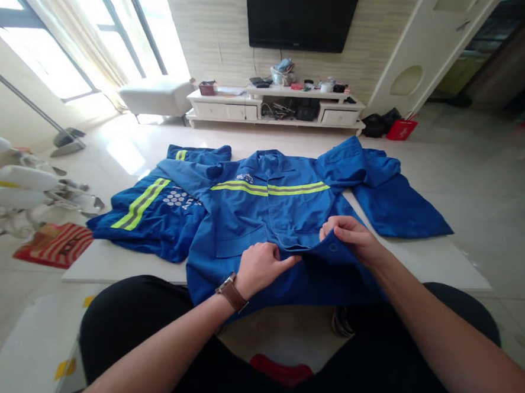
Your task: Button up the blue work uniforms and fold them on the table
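Observation:
A blue work jacket [246,215] with yellow and grey reflective bands lies front up across a white table, its collar at the far side. My right hand [351,238] pinches the lower front edge and lifts it, near a round button. My left hand [267,267], with a brown-strapped watch on its wrist, rests at the jacket's lower front, fingers curled and thumb stretched toward the opening; its fingertips are partly hidden. To the left lies another blue garment [157,218] with a reflective band and white print. More folded blue cloth [391,194] lies at the right.
The white table [440,263] shows its edge in front of my knees. Beyond it stand a low TV cabinet [226,108] and a light bench [158,96]. A red striped bag [54,245] is at the left, a red bag [401,128] at the far right.

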{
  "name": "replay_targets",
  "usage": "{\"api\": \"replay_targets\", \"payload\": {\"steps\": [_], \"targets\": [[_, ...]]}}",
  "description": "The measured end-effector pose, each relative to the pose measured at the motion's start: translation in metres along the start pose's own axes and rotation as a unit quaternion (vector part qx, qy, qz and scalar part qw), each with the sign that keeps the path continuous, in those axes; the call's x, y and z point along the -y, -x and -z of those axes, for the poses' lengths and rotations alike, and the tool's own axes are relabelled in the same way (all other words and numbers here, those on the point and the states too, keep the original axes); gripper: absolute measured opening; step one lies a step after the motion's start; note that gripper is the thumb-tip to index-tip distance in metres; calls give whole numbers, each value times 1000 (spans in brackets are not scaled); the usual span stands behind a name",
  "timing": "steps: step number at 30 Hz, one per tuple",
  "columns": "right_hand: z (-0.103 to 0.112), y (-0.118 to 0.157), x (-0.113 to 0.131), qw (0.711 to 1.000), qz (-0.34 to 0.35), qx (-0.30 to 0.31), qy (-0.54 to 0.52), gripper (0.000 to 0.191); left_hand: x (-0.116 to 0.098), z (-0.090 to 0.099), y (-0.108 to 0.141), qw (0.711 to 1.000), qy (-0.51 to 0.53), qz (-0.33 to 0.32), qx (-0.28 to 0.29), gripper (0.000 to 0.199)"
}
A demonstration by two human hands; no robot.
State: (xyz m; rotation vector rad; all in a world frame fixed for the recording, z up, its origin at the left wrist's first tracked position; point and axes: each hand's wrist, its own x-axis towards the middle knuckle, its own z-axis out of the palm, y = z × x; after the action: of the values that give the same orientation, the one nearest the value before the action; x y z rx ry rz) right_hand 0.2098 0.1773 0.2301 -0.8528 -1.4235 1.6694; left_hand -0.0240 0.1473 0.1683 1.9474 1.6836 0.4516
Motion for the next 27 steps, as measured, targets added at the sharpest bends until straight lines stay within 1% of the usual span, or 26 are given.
{"api": "replay_targets", "payload": {"steps": [1,2,3,4,5,6,7,8,9,10,11,13,15,16,17,18,20,25,27], "targets": [[1,-1,-2,1000,-14,1,20,47,-3,-1,1,999,-33,-2,1,58],[3,-2,-5,999,-21,-14,44,48,-4,-1,1,998,-56,-6,6,53],[7,-5,-7,996,-19,-48,77,47,-5,-2,1,997,-71,-12,14,44],[11,-8,-9,988,-7,-98,120,45,-5,-2,0,996,-79,-20,23,35],[16,-12,-11,971,16,-162,173,41,-4,-2,0,996,-84,-30,31,28],[21,-16,-13,944,48,-228,235,35,-3,-2,-1,995,-84,-40,38,23],[24,-18,-14,906,85,-285,301,28,-1,-2,-1,995,-80,-49,44,22],[26,-20,-14,865,126,-321,365,21,0,-2,-1,995,-75,-56,46,21],[25,-20,-14,828,165,-331,422,15,2,-2,-1,995,-70,-61,46,21],[22,-20,-15,803,200,-312,467,11,3,-2,0,995,-64,-65,43,20],[16,-18,-15,789,227,-271,503,9,3,-1,1,995,-60,-71,40,20],[-1,-13,-20,779,252,-142,556,8,4,-1,4,994,-51,-86,33,19],[-18,-8,-29,762,248,-16,598,10,4,-2,5,994,-46,-97,30,19],[-24,-7,-34,751,239,27,615,10,4,-2,6,993,-45,-101,31,20],[-28,-7,-39,743,229,56,627,11,4,-3,6,993,-46,-102,32,20],[-30,-7,-43,740,218,73,632,11,4,-3,7,993,-48,-102,34,20],[-30,-9,-50,744,204,84,631,12,4,-4,7,993,-51,-104,37,21],[-28,-9,-51,754,172,56,632,12,3,-4,8,992,-52,-112,39,21],[-30,-9,-50,759,161,55,629,13,2,-4,9,991,-55,-112,39,21]]}}
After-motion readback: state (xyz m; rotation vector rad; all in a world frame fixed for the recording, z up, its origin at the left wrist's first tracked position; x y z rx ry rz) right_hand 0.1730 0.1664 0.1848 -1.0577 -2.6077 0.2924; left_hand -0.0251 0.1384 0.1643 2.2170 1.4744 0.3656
